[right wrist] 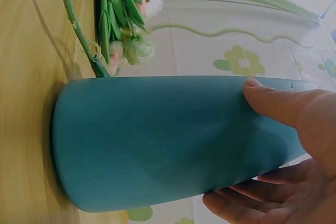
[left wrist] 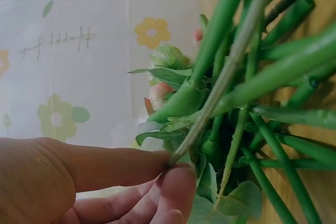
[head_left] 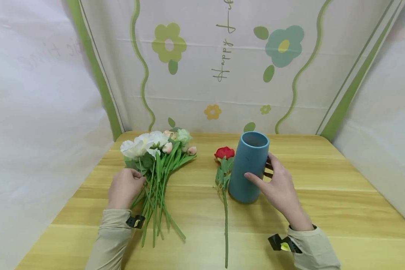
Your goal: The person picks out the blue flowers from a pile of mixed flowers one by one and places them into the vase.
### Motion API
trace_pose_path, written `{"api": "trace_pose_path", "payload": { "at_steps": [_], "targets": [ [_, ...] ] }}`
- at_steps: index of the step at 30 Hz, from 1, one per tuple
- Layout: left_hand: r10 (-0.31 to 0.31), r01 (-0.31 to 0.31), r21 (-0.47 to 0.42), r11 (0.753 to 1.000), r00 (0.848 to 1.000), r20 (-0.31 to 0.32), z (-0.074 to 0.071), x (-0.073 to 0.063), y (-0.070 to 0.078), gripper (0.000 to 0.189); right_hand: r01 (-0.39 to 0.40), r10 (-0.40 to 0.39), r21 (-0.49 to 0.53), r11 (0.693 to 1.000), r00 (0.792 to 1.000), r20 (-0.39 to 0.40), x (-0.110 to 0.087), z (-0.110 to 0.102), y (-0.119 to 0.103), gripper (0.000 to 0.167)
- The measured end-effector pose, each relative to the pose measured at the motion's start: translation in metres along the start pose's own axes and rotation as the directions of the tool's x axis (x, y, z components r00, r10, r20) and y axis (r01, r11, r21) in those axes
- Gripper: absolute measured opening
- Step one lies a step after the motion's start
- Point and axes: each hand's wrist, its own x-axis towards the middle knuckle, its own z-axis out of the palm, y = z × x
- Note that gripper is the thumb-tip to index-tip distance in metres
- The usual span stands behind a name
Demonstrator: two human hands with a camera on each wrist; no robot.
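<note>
A blue vase [head_left: 248, 168] stands on the table right of centre, its mouth facing up. My right hand [head_left: 280, 187] holds it from the right side, thumb on the near face and the other fingers round the far side. At the left lies a heap of artificial flowers with white blooms [head_left: 135, 148], pink buds and green stems [head_left: 160, 191]. In the left wrist view my left hand [left wrist: 131, 182] pinches a thin pale flower stem [left wrist: 210, 98] between thumb and forefinger. Just left of the vase lies a single red rose [head_left: 224, 152], its stem toward me.
The wooden table [head_left: 195, 225] runs back to a hanging cloth [head_left: 195, 82] printed with flowers and lettering. White cloth walls [head_left: 44, 112] close in both sides. Black straps [head_left: 136, 221] sit on both wrists.
</note>
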Motion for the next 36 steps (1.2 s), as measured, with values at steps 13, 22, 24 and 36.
{"api": "trace_pose_path", "payload": {
  "at_steps": [13, 22, 24, 36],
  "targets": [
    [0.035, -0.067, -0.116, 0.991, 0.965, -0.260, -0.001, -0.003, 0.009, 0.023, 0.017, -0.016, 0.009, 1.000, 1.000, -0.004, 0.001, 0.002, -0.001, 0.089],
    [0.124, -0.252, -0.178, 0.951, 0.840, -0.529, 0.005, -0.002, 0.020, 0.019, 0.021, -0.020, 0.005, 1.000, 1.000, -0.020, -0.001, 0.002, 0.001, 0.089],
    [0.134, -0.288, -0.190, 0.939, 0.812, -0.568, 0.006, -0.002, 0.021, 0.017, 0.019, -0.018, 0.004, 1.000, 1.000, -0.017, -0.001, 0.002, 0.001, 0.089],
    [0.133, -0.466, -0.224, 0.856, 0.618, -0.775, 0.006, 0.000, 0.025, 0.014, 0.010, -0.010, 0.005, 1.000, 1.000, -0.017, -0.002, 0.003, 0.001, 0.089]
  ]
}}
